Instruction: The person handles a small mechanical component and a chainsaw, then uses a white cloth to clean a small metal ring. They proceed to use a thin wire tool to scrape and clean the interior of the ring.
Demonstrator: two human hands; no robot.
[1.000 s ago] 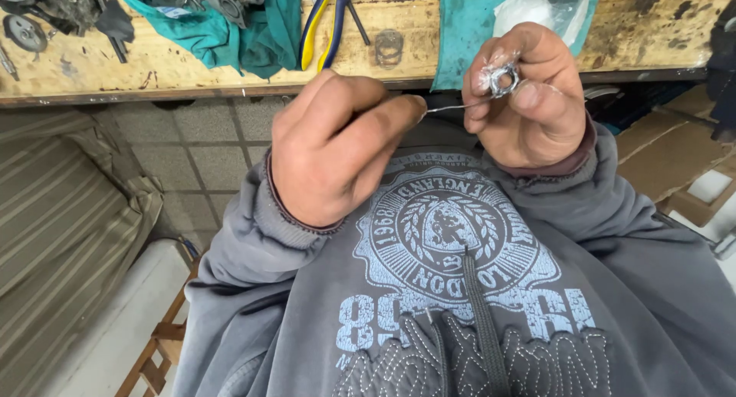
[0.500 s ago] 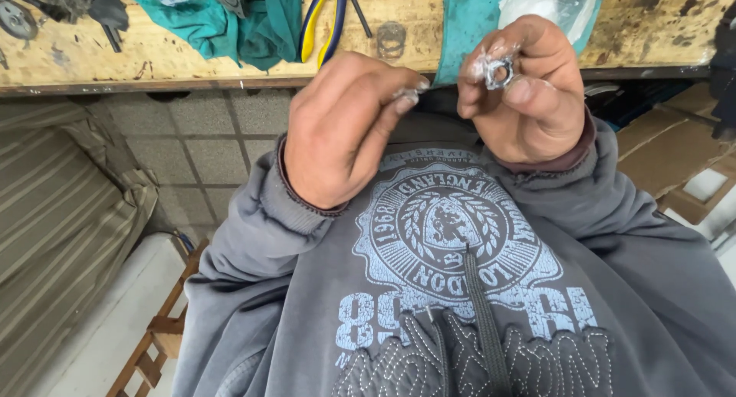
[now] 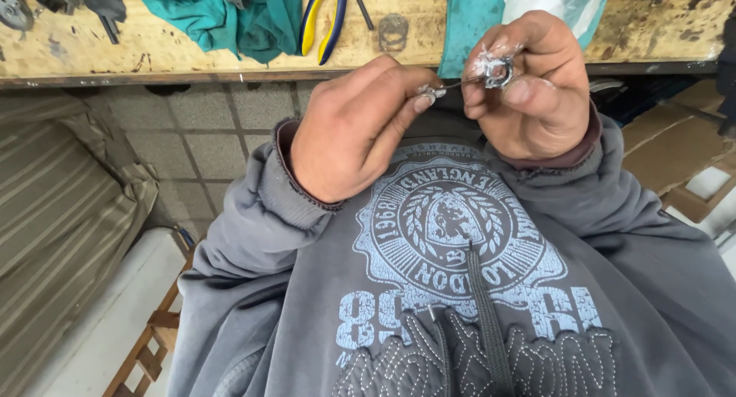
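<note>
Scuffed wooden bench (image 3: 192,56) behind; left hand (image 3: 353,132) pinching thin wire (image 3: 452,83), right hand (image 3: 537,86) gripping small greasy metal ring (image 3: 497,71).

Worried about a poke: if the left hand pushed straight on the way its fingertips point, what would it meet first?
Probably the small metal ring pinched in the right hand, along the thin wire.

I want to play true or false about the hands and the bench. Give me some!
1. The right hand holds a small metal ring. True.
2. The left hand rests flat on the bench. False: it is raised, pinching a thin wire.
3. Pliers with yellow and blue handles lie on the bench. True.
4. The cloth on the bench is red. False: it is teal.
5. The hands are in gloves. False: they are bare.
</note>
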